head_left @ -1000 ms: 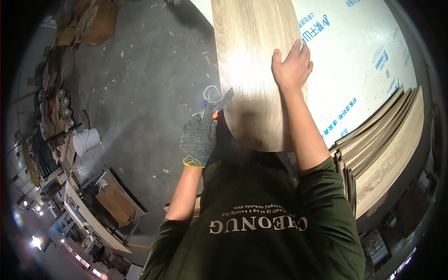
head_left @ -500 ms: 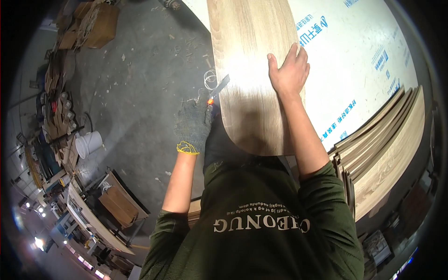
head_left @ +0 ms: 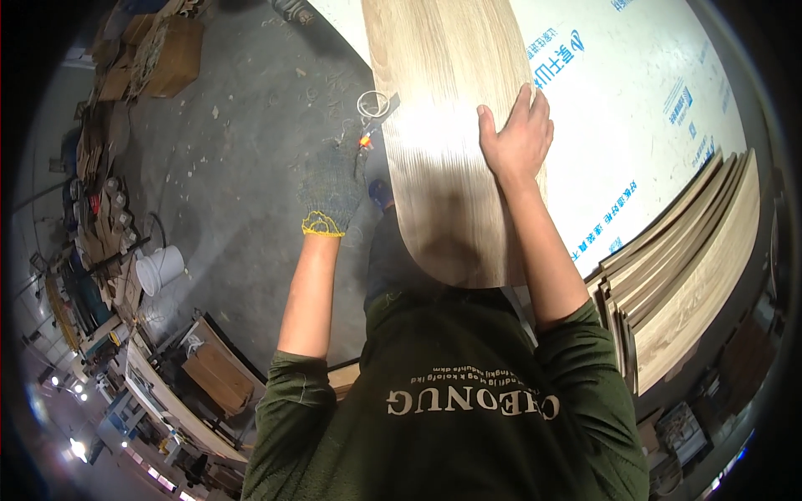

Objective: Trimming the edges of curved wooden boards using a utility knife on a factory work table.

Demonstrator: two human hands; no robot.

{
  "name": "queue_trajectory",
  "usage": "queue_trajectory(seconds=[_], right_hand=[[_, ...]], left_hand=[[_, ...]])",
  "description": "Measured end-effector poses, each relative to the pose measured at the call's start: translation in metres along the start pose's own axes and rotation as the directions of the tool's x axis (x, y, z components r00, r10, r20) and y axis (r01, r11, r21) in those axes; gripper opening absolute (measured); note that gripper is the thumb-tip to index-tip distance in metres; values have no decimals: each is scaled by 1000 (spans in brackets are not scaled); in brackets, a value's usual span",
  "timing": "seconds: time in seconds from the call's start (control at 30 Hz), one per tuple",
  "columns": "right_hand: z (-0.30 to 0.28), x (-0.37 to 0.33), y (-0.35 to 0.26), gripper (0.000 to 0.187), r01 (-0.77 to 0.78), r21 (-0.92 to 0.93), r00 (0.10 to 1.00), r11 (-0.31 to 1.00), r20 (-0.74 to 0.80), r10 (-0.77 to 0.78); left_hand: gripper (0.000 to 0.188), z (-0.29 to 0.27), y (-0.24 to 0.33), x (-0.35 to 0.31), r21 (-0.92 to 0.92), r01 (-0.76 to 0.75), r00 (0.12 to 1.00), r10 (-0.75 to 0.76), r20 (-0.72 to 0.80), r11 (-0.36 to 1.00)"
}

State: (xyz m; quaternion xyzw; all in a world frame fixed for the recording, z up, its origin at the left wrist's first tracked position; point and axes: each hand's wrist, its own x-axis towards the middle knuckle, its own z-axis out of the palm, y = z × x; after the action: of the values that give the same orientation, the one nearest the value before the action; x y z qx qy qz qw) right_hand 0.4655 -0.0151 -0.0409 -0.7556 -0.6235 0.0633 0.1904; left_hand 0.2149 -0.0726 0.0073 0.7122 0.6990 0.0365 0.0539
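A long wood-grain board (head_left: 451, 175) with a rounded near end lies in front of me, its near end close to my body. My left hand (head_left: 330, 184), in a grey knit glove with a yellow cuff, is closed around a utility knife (head_left: 366, 142) with an orange part. The dark blade reaches the board's left edge; whether it touches is hard to tell. A thin pale curled strip (head_left: 373, 104) hangs beside the blade. My bare right hand (head_left: 520, 138) rests on the board near its right edge, thumb apart and fingers stretched out.
Under the board is a white sheet (head_left: 635, 125) with blue print. Several curved wood-grain panels (head_left: 685, 284) are stacked at the right. On the grey floor (head_left: 251, 167) at left stands a white bucket (head_left: 159, 269), with cardboard boxes (head_left: 171, 58) farther off.
My left hand with the knife has moved forward along the board's left edge and slightly left. Less of the blade overlaps the board. My right hand stays in nearly the same place.
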Motion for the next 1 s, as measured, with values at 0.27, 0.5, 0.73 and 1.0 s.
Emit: queue_trajectory(seconds=[0.27,0.5,0.73,1.0], right_hand=[[1,1,-2,82,-10,7,1000,1000,-8,10],[-3,1,-3,83,-36,-7,999,999,16,36],[-5,3,-5,84,-38,-48,997,998,59,41],[-6,-1,-9,86,106,17,986,994,130,-108]], left_hand=[[38,5,-14,33,1,19,1000,-19,4,1000],[39,4,-21,77,2,-101,989,101,-105,995],[39,8,-30,86,-83,-78,992,70,-101,993],[39,6,-40,25,-29,36,993,-39,-116,999]])
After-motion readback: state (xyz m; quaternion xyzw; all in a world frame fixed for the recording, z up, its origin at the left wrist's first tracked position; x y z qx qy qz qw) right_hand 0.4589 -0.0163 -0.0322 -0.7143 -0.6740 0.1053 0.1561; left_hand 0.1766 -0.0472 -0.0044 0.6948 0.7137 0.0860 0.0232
